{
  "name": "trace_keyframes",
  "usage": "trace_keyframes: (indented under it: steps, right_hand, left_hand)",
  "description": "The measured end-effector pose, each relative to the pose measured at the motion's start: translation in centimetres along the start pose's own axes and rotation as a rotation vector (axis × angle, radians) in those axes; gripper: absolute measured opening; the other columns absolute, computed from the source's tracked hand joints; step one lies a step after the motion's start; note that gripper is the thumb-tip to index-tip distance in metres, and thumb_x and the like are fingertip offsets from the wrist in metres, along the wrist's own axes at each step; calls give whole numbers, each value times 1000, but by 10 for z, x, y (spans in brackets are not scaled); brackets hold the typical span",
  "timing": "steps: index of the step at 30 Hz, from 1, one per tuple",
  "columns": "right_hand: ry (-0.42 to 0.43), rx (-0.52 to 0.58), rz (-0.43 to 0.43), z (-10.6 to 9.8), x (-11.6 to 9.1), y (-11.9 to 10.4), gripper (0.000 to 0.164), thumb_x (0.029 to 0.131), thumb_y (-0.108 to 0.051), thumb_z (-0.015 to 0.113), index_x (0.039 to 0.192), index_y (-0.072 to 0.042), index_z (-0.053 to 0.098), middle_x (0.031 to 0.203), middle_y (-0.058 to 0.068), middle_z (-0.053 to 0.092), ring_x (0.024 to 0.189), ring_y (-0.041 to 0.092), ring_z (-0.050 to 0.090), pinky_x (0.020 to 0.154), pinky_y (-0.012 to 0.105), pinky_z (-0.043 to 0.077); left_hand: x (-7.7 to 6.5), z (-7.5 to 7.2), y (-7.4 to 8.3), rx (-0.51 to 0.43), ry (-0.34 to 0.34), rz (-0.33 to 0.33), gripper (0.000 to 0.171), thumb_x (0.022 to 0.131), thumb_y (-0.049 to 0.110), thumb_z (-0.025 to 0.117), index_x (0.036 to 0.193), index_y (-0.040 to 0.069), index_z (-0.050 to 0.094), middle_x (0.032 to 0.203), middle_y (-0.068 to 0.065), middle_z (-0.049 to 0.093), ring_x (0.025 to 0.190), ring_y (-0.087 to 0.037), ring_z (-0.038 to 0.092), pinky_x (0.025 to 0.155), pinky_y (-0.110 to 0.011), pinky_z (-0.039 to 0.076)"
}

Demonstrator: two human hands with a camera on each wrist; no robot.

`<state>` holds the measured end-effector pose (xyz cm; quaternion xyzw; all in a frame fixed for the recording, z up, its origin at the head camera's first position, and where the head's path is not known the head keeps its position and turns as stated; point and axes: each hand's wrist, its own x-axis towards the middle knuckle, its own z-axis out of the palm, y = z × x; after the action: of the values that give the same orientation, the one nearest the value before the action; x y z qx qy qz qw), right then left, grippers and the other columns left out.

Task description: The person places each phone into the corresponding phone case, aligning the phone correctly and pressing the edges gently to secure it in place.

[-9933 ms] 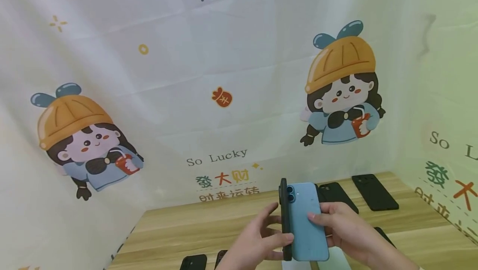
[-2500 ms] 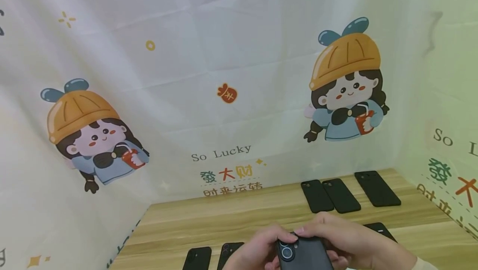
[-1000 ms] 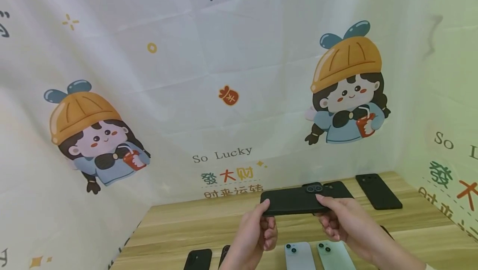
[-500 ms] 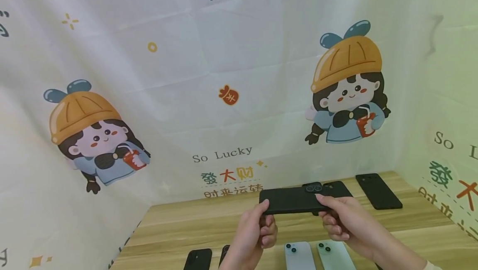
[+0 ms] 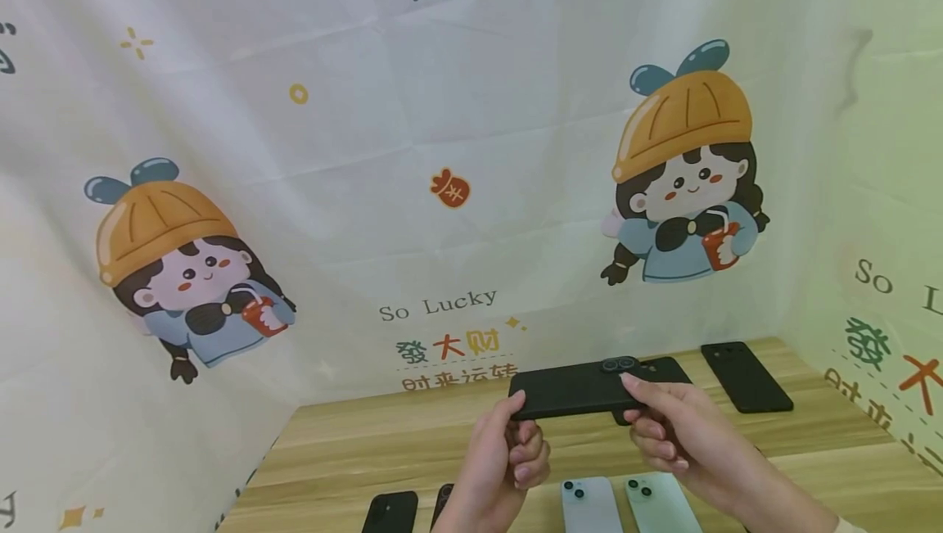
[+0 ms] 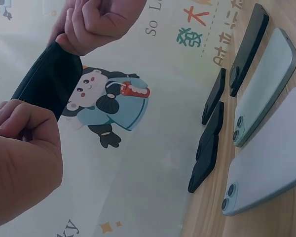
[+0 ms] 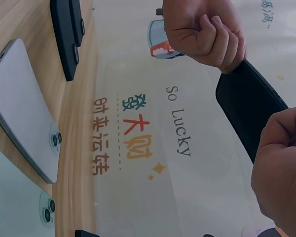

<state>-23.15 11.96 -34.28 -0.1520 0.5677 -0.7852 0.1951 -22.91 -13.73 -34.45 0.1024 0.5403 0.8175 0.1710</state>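
Both hands hold up a phone in a black case, turned sideways above the table, with its camera lenses at the upper right. My left hand pinches the left end, thumb on the back and the other fingers curled beneath. At the camera end, my right hand grips with its thumb near the lenses and its fingers folded under. In the left wrist view the phone's dark underside shows between the two hands. Below them lie a pale bluish-white phone and a mint-green phone, backs up.
On the wood-grain table, a black phone-shaped piece lies at the back right, near others partly behind the held phone. Another black one is at the front left, beside one mostly hidden by my left hand. A printed cloth hangs behind.
Earlier a light blue phone and a black case were held side by side; then both thumbs pressed on the black-cased phone. Since then it has been raised and turned sideways, lately rising slightly.
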Motion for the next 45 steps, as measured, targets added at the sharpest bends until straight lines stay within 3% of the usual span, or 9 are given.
trace_keyframes:
  steps: [12,15,20,24,26,30,33,40,45]
  right_hand:
    - [-80,143,-101,-1,-1,0,42,116,-35,43,88,-15,67,62,-12,48,50,3,46,52,16,34]
    - [-86,128,-116,-1,-1,1,42,116,-34,44,87,-15,68,61,-12,49,50,3,47,52,18,34]
    - [-76,76,-109,-2,0,2,40,116,-33,45,86,-16,66,60,-12,49,50,3,47,53,19,35]
    - [-59,2,-97,-3,1,5,40,115,-31,47,81,-17,62,59,-12,48,48,4,46,51,21,32]
    - [-68,-56,-97,-4,2,7,39,115,-28,48,80,-18,62,57,-11,46,46,4,43,49,24,27]
    - [-126,-205,-104,-1,6,13,37,112,-22,51,78,-19,64,55,-12,43,44,4,35,45,28,22]
    - [-189,-264,-102,2,9,17,34,111,-19,52,82,-19,70,54,-13,43,43,5,32,43,28,21]
    - [-232,-307,-57,3,10,23,40,111,-19,51,73,-8,48,51,-13,39,44,5,33,44,23,24]
    - [-212,-323,-14,2,11,26,40,114,-32,49,94,-4,69,53,-11,41,47,5,40,47,23,31]
  left_hand:
    - [-6,0,3,-13,-153,47,47,112,43,53,70,20,54,55,13,39,48,0,38,52,-17,28]
    - [-5,-3,5,56,-124,48,49,111,42,55,67,19,56,53,12,40,47,-2,38,53,-18,29]
    - [-2,-8,15,444,161,125,52,105,50,64,68,15,57,57,7,46,52,-7,41,53,-21,35]
    - [-3,-8,27,880,340,244,42,98,55,72,102,13,72,85,2,65,73,-14,56,62,-27,47]
    - [-6,-4,31,1057,290,262,48,96,55,74,124,15,70,108,-1,69,92,-17,61,73,-32,53]
    - [-13,12,33,1326,50,204,67,91,64,77,145,29,59,142,1,63,123,-21,61,95,-43,57]
    - [-17,26,29,1448,-49,177,82,85,65,82,154,34,50,152,3,55,119,-16,62,92,-36,58]
    - [-18,39,20,1571,-90,151,85,83,54,87,157,40,49,146,3,55,90,-8,59,72,-26,54]
    - [-15,37,14,1548,-35,109,84,79,48,88,155,34,55,140,0,59,95,-12,62,79,-33,57]
